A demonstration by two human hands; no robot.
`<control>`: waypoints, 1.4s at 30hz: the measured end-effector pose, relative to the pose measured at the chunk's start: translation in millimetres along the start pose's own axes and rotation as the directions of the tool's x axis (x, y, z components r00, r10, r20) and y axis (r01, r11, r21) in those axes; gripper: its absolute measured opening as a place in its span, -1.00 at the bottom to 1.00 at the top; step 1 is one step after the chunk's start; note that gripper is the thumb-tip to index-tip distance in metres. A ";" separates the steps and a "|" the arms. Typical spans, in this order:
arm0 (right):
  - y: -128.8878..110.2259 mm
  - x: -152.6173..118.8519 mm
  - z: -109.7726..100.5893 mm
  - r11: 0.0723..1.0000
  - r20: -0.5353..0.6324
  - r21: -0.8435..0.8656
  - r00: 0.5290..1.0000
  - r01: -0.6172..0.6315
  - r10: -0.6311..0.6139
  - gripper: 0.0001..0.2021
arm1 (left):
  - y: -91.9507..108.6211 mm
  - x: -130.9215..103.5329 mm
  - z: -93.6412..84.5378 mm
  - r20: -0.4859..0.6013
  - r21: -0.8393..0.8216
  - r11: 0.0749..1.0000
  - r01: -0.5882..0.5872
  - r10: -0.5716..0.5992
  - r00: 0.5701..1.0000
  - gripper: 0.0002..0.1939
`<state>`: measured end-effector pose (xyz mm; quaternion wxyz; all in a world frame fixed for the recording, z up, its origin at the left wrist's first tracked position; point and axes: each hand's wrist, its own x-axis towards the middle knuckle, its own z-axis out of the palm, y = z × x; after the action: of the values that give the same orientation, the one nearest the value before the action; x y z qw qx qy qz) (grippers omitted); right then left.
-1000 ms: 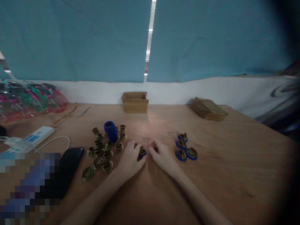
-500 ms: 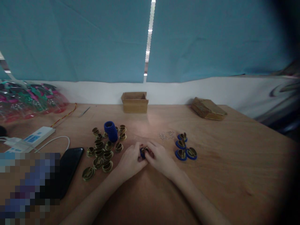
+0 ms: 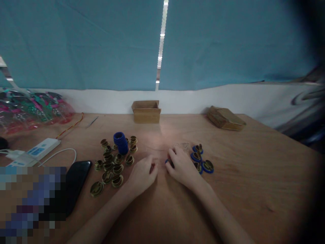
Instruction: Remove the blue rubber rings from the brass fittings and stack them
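Note:
My right hand (image 3: 181, 165) is closed around a blue ring (image 3: 166, 161), most of which its fingers hide. Left of it, my left hand (image 3: 143, 172) is apart from the right, thumb and fingers curled together; whether anything is between them is hidden. Several round brass-coloured metal pieces (image 3: 117, 168) with raised parts lie on the left, around a stack of blue rings (image 3: 121, 143). Beside my right hand lie several blue rings with brass-coloured pieces set in them (image 3: 208, 166). Tiny pale bits (image 3: 186, 145) are scattered just behind that hand.
An open cardboard box (image 3: 146, 117) stands at the back of the wooden table (image 3: 254, 176), with another cardboard box (image 3: 225, 118) to the right. On the left are a black phone (image 3: 78, 179), a white power strip (image 3: 40, 149), tweezers (image 3: 91, 122) and plastic-wrapped items (image 3: 38, 108).
My hands have parted. The right hand has moved right with the blue ring, towards the pale bits and the ringed pieces; the left hand has stayed nearly in place.

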<state>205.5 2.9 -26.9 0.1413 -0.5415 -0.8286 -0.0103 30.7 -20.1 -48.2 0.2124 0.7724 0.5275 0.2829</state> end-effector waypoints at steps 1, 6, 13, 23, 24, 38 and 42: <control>0.2 0.4 -0.4 0.999 0.005 -0.036 1.000 -0.002 0.002 -0.95 | -1.1 1.0 -0.8 -0.055 0.093 0.996 0.012 -0.007 0.998 -0.83; 7.3 1.7 0.2 0.984 0.016 -0.178 1.000 -0.007 0.010 -0.89 | -7.9 4.6 -15.9 -0.331 0.484 0.844 0.231 -0.068 0.941 -0.84; 23.4 -3.0 4.8 0.941 -0.013 -0.309 0.990 -0.138 0.141 -0.79 | -18.5 5.3 -30.8 -0.384 0.637 0.652 0.412 -0.194 0.902 -0.79; 15.0 -0.6 2.6 0.954 -0.049 -0.247 0.986 -0.168 0.161 -0.80 | -16.9 5.0 -18.0 -0.207 0.524 0.817 0.242 -0.153 0.966 -0.84; 11.5 0.1 2.1 0.964 -0.067 -0.215 0.988 -0.153 0.142 -0.82 | -18.1 5.5 -15.7 -0.186 0.484 0.853 0.196 -0.119 0.975 -0.84; -24.8 25.4 -1.9 0.907 -0.207 0.410 0.978 0.096 -0.011 -0.86 | -18.3 3.7 3.6 -0.183 0.292 0.955 0.042 0.013 0.983 -0.74; -54.3 66.9 -11.1 0.797 -0.155 0.551 0.968 0.249 -0.195 -0.78 | -23.2 4.9 8.9 -0.192 0.264 0.962 0.066 -0.014 0.981 -0.75</control>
<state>134.2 38.4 7.6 0.3307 -0.3732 -0.8446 0.1950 21.9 -7.6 -68.4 0.0606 0.7530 0.5942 0.2760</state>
